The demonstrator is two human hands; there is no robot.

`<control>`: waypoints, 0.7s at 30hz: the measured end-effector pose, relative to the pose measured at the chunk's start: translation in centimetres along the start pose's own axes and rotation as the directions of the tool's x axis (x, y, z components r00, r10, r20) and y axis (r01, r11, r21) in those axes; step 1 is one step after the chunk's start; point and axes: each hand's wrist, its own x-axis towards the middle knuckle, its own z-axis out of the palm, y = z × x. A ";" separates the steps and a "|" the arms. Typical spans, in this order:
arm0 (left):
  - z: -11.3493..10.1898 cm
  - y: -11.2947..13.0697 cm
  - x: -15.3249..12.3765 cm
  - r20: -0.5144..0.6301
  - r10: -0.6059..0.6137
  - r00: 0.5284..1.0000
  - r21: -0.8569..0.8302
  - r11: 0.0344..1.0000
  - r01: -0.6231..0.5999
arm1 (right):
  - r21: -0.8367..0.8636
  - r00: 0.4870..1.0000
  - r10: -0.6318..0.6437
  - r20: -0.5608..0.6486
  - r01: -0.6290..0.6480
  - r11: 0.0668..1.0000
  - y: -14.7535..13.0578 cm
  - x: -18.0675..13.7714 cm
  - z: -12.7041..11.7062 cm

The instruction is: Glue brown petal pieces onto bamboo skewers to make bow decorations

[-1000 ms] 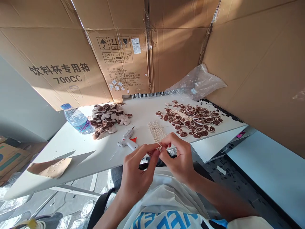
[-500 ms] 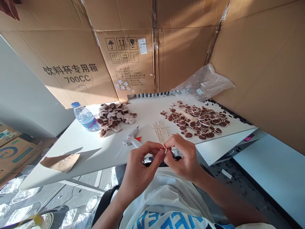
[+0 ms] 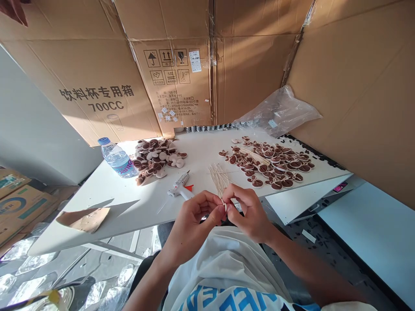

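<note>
My left hand [image 3: 196, 224] and my right hand [image 3: 249, 214] meet just off the table's front edge, thumbs and forefingers pinched together. Between the fingertips is a short cream cord [image 3: 225, 204], bent or knotted; the fingers hide most of it. Right behind the hands, a bundle of loose cream cords [image 3: 218, 176] lies on the white table [image 3: 197, 160]. A white glue gun [image 3: 178, 185] with an orange part rests left of the cords. To the right spreads a heap of brown round pads tied with cream bows [image 3: 275, 160].
Brown and pale round pads [image 3: 155, 157] are piled at back left, beside a water bottle [image 3: 117, 159]. A torn cardboard piece [image 3: 86, 219] lies at the left front. Tall cardboard panels [image 3: 181, 26] wall the back and right. A clear plastic bag [image 3: 282, 110] sits at back right.
Both hands stay together at the cord, with only small shifts of the fingers. The things on the table have not moved.
</note>
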 end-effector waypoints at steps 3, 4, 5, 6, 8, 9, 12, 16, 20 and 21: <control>0.2 -0.2 -0.1 -0.115 0.068 0.991 0.125 0.991 -0.053 | -0.048 1.000 -0.004 -0.004 0.004 0.999 -0.4 0.2 -0.3; 0.3 -0.2 -0.1 -0.146 0.087 0.985 0.164 0.984 -0.062 | -0.065 1.000 -0.005 -0.005 0.005 0.998 -0.5 0.3 -0.4; 0.4 -0.2 -0.2 -0.173 0.103 0.980 0.198 0.978 -0.068 | -0.081 1.000 -0.007 -0.004 0.007 0.997 -0.6 0.4 -0.5; 0.4 -0.1 -0.2 -0.195 0.119 0.974 0.226 0.971 -0.073 | -0.096 1.000 -0.012 -0.001 0.012 0.995 -0.7 0.5 -0.6; 0.5 -0.1 -0.3 -0.223 0.148 0.963 0.267 0.960 -0.085 | -0.122 1.000 -0.020 0.002 0.020 0.992 -0.7 0.6 -0.7; 0.4 0.0 -0.3 -0.231 0.158 0.960 0.280 0.956 -0.090 | -0.129 1.000 -0.016 -0.001 0.016 0.992 -0.6 0.6 -0.7; 0.3 -0.1 -0.2 -0.224 0.154 0.962 0.265 0.960 -0.092 | -0.111 1.000 0.025 -0.013 -0.026 0.993 -0.3 0.5 -0.5; 0.0 -0.4 0.0 -0.138 0.057 0.989 0.089 0.995 -0.045 | 0.020 0.992 0.121 -0.020 -0.121 0.992 0.2 0.2 -0.1; -0.1 -0.4 0.2 -0.068 -0.013 0.998 -0.112 0.994 0.005 | 0.212 0.979 0.204 0.005 -0.201 0.956 0.3 0.1 0.2; 0.0 -0.4 0.2 -0.067 -0.022 0.998 -0.142 0.990 0.013 | 0.263 0.977 0.215 0.020 -0.212 0.941 0.4 0.1 0.3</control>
